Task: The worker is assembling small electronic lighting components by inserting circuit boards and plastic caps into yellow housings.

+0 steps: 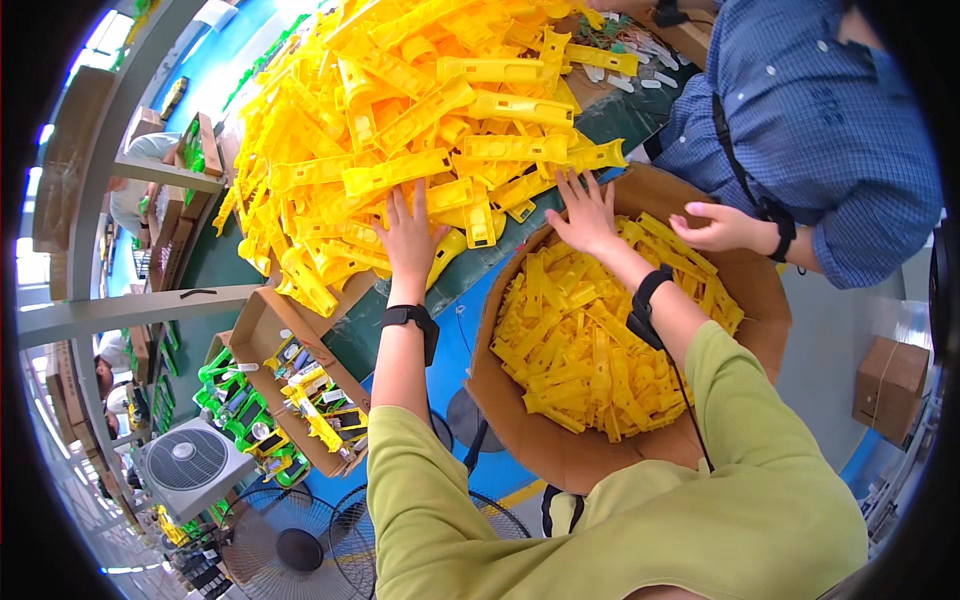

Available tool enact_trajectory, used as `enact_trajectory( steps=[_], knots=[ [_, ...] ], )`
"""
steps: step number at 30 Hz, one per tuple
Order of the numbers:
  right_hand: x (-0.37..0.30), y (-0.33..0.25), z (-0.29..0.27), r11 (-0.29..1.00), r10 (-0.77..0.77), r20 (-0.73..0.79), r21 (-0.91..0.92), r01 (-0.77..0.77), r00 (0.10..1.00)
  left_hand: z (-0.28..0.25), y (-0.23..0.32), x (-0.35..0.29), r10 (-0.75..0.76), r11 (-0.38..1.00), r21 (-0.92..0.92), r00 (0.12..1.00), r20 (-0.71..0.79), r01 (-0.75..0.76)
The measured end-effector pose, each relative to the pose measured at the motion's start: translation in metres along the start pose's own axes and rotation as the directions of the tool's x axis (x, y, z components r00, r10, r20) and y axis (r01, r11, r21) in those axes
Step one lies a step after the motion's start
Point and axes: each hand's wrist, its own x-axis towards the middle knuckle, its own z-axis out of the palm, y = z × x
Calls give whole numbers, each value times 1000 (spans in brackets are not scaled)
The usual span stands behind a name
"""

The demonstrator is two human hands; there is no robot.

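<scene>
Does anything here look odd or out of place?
Nothing looks clearly broken. The small pale pieces scattered at the far right of the heaped yellow parts stand out, differing in colour and shape. The cardboard box looks bowed too, though the lens bends edges.

Bright light glares at far left, and edges bow.

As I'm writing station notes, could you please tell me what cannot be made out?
In the head view:
Tabletop beneath the yellow plastic parts: hidden by their pile.
Floor of the cardboard box: hidden by its yellow contents.
Palms of the left hand and right hand: hidden by the hands' backs.
Co-worker in blue: head cut off by the upper edge.
Pale pieces: too small to identify.
</scene>
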Motion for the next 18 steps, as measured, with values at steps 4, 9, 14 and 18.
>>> enact_trajectory(
  steps=[4,9,14,18],
  knots=[
    [26,2,6,996,71,21,54,-72,997,8,9,10,-22,1000,13,999,-25,23],
    [58,-4,-7,992,71,161,91,-87,984,28,9,28,-85,996,25,996,10,85],
    [43,6,-5,987,50,91,147,-63,995,42,7,35,-109,994,3,993,-47,109],
    [-4,19,-3,916,-47,-196,383,120,979,35,2,32,-95,994,-52,995,11,95]
  ],
)
